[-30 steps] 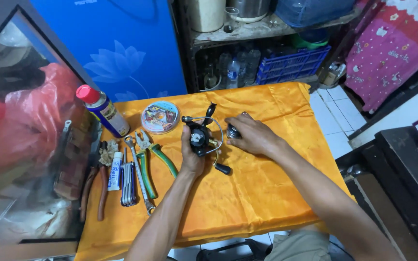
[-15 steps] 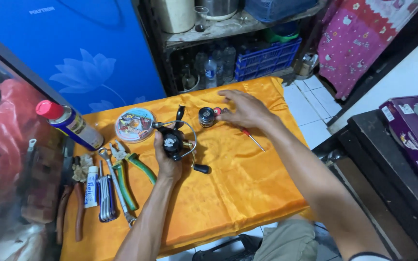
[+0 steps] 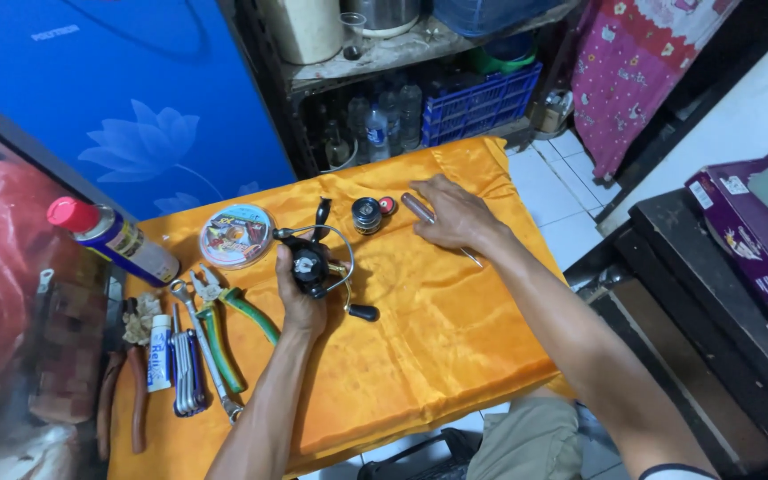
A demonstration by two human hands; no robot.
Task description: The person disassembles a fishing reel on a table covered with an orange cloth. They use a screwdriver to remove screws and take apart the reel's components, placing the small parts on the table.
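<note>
Orange cloth [image 3: 420, 356] covers the table, wrinkled, hanging over the near edge. Blue panel w/ flower print [image 3: 126, 116] stands behind it. Left hand [image 3: 300, 298] closed round a black spinning reel [image 3: 313, 262], held just above the cloth at centre; bail wire loops round it, crank knob [image 3: 364, 312] sticks out to the right. Right hand [image 3: 455, 218] lies flat, palm down, fingers spread on the cloth over a screwdriver [image 3: 420, 210], handle showing at the fingertips. Spray can w/ red cap [image 3: 113, 240] lies at far left. Round disc-shaped tin [image 3: 236, 236] beside the reel. Green-handled pliers [image 3: 224, 320], wrench, hex keys near left edge. Reel spool [image 3: 367, 215] and small red cap [image 3: 387, 205] just left of right hand.
</note>
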